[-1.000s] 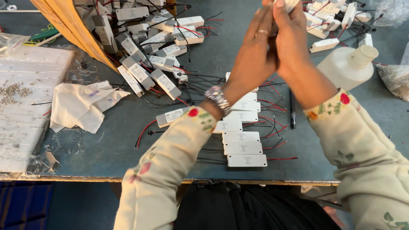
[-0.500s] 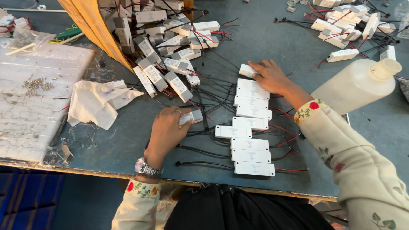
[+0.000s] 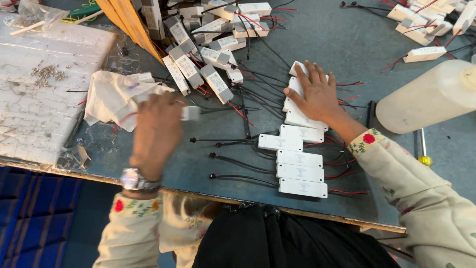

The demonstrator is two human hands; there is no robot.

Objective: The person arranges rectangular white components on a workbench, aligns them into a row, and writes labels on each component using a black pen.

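Since half a second ago the left hand [image 3: 157, 130] is lifting off the table with a small white box [image 3: 190, 113], blurry, pinched at its fingertips near the crumpled white cloth [image 3: 110, 97], wrist bent up and the watch [image 3: 136, 179] facing the camera. Meanwhile the right hand [image 3: 317, 94] is lying flat, fingers spread wide, pressing on the top end of the column of white rectangular modules [image 3: 300, 159], so it's not gripping anything, just resting on them. That column is running down the middle of the blue-grey table [image 3: 347, 44] toward its near edge, red and black wires trailing off both sides. Biggest thing nearby is the white plastic bottle [image 3: 426, 97] lying on its side right of the hand, with a screwdriver [image 3: 421, 149] below it. Up top a messy pile of grey-labelled modules [image 3: 198, 64] is sitting beside a yellow strip [image 3: 126, 22], and a white foam sheet [image 3: 34, 104] with tiny screws [image 3: 47, 74] is filling the left.
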